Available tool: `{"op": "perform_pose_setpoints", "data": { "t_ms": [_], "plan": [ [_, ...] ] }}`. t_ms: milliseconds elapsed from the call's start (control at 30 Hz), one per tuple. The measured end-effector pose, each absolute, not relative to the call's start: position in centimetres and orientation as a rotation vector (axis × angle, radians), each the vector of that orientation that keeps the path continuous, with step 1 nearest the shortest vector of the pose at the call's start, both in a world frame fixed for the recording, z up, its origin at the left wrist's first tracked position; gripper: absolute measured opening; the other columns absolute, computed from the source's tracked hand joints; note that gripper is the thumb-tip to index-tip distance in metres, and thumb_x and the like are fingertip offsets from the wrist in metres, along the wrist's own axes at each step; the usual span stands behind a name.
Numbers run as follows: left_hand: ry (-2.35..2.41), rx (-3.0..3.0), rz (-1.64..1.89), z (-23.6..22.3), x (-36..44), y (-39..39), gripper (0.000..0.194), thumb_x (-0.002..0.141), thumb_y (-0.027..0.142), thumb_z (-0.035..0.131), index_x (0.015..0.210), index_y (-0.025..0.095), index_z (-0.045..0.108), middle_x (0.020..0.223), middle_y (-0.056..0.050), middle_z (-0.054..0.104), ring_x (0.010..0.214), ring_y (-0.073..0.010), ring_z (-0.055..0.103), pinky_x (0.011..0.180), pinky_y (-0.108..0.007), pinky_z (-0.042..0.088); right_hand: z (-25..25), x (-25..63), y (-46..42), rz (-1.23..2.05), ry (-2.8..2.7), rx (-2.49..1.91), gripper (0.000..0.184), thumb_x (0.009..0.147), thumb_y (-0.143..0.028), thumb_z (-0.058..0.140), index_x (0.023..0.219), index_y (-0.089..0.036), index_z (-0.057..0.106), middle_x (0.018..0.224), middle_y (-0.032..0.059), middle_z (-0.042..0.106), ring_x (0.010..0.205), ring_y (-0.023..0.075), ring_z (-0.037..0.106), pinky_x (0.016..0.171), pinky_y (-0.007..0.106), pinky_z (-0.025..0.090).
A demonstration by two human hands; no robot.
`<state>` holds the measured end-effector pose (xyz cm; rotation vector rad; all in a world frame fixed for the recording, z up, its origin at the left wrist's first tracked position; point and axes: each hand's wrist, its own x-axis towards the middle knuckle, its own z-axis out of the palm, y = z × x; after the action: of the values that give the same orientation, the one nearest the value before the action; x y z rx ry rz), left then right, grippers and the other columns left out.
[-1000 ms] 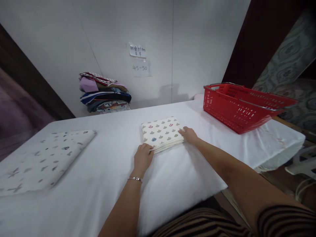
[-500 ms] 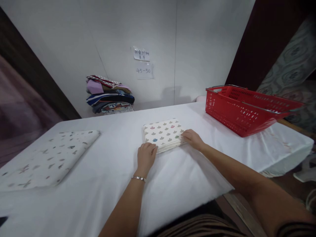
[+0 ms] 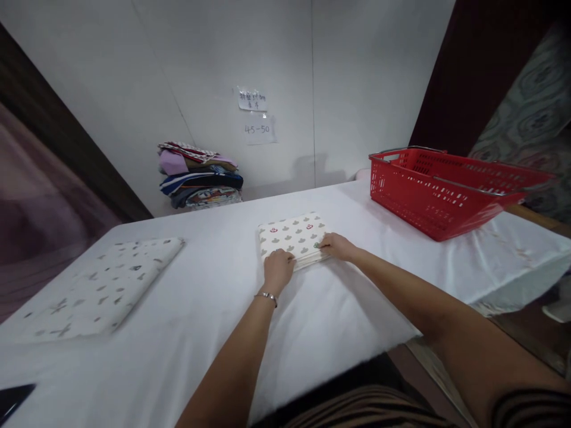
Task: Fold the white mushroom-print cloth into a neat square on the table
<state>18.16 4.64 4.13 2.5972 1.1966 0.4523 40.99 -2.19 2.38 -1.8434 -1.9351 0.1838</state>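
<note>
A folded white cloth [image 3: 293, 233] with grey, red and green printed motifs lies on the white-covered table, its stacked layers showing along the front edge. At its near left corner my left hand [image 3: 278, 271], with a bracelet on the wrist, grips the edge with curled fingers. My right hand [image 3: 339, 246] pinches the near right corner, thumb and fingers close together on the layers. Parts of both corners are hidden under my fingers.
Another printed white cloth [image 3: 100, 291] lies folded at the left. A red plastic basket [image 3: 414, 196] with metal handles stands at the right. Behind the table is a pile of folded fabrics [image 3: 198, 178]. Paper signs [image 3: 260, 129] hang on the wall. A dark object [image 3: 14, 401] sits at the lower left.
My left hand has moved right and slightly up along the cloth's front edge, covering the blue motif. My right hand has shifted a little inward. The view has moved slightly.
</note>
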Motion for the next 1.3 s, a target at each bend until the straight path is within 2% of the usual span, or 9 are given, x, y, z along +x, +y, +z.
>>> {"op": "perform_pose_setpoints", "data": {
  "t_ms": [133, 333, 733, 900, 1167, 1300],
  "plan": [
    [1.167, 2.540, 0.603, 3.9, 17.9, 4.4, 0.016, 0.082, 0.023, 0.053, 0.079, 0.023, 0.068, 0.086, -0.001, 0.064, 0.087, -0.0160, 0.053, 0.079, -0.030, 0.036, 2.5, 40.7, -2.9, 0.040, -1.905, -1.764, 0.019, 0.083, -0.018, 0.052, 0.081, -0.021, 0.071, 0.087, 0.0045, 0.065, 0.087, 0.0186, 0.055, 0.077, 0.028, 0.042],
    [0.992, 2.762, 0.714, 2.8, 17.2, 3.7, 0.018, 0.086, 0.022, 0.049, 0.082, 0.021, 0.066, 0.085, -0.003, 0.060, 0.089, -0.0171, 0.051, 0.079, -0.033, 0.035, 1.4, 40.5, -4.7, -0.209, -2.019, -1.700, 0.024, 0.090, -0.024, 0.047, 0.088, -0.021, 0.071, 0.089, 0.0077, 0.064, 0.085, 0.0195, 0.052, 0.076, 0.031, 0.038],
    [0.973, 2.872, 0.661, 2.0, 16.9, 4.1, 0.019, 0.088, 0.025, 0.047, 0.095, 0.023, 0.064, 0.090, -0.004, 0.059, 0.090, -0.0186, 0.050, 0.075, -0.032, 0.038, 1.9, 41.0, -4.2, -0.069, -2.105, -1.677, 0.023, 0.089, -0.025, 0.047, 0.092, -0.020, 0.070, 0.089, 0.0065, 0.063, 0.084, 0.0188, 0.053, 0.075, 0.029, 0.040],
    [0.987, 2.921, 0.610, 2.3, 17.3, 4.2, 0.022, 0.090, 0.024, 0.043, 0.088, 0.021, 0.064, 0.087, -0.005, 0.058, 0.089, -0.0195, 0.050, 0.074, -0.033, 0.038, 2.3, 41.4, -3.7, 0.059, -2.106, -1.696, 0.020, 0.087, -0.019, 0.049, 0.091, -0.020, 0.069, 0.091, 0.0063, 0.063, 0.088, 0.0189, 0.055, 0.074, 0.027, 0.042],
    [1.063, 2.957, 0.619, 2.3, 17.5, 4.0, 0.022, 0.090, 0.019, 0.041, 0.085, 0.019, 0.062, 0.087, -0.006, 0.057, 0.088, -0.0200, 0.050, 0.072, -0.033, 0.037, 2.2, 40.4, -4.1, -0.189, -2.134, -1.742, 0.025, 0.090, -0.017, 0.041, 0.090, -0.017, 0.066, 0.091, 0.0076, 0.062, 0.085, 0.0186, 0.051, 0.075, 0.029, 0.039],
    [1.060, 3.008, 0.600, 2.0, 17.5, 4.1, 0.021, 0.089, 0.018, 0.041, 0.084, 0.020, 0.061, 0.087, -0.006, 0.057, 0.088, -0.0210, 0.050, 0.071, -0.033, 0.037, 2.1, 40.2, -4.3, -0.192, -2.155, -1.814, 0.025, 0.091, -0.016, 0.042, 0.091, -0.018, 0.066, 0.092, 0.0067, 0.062, 0.086, 0.0181, 0.050, 0.075, 0.029, 0.037]
  ]
}}
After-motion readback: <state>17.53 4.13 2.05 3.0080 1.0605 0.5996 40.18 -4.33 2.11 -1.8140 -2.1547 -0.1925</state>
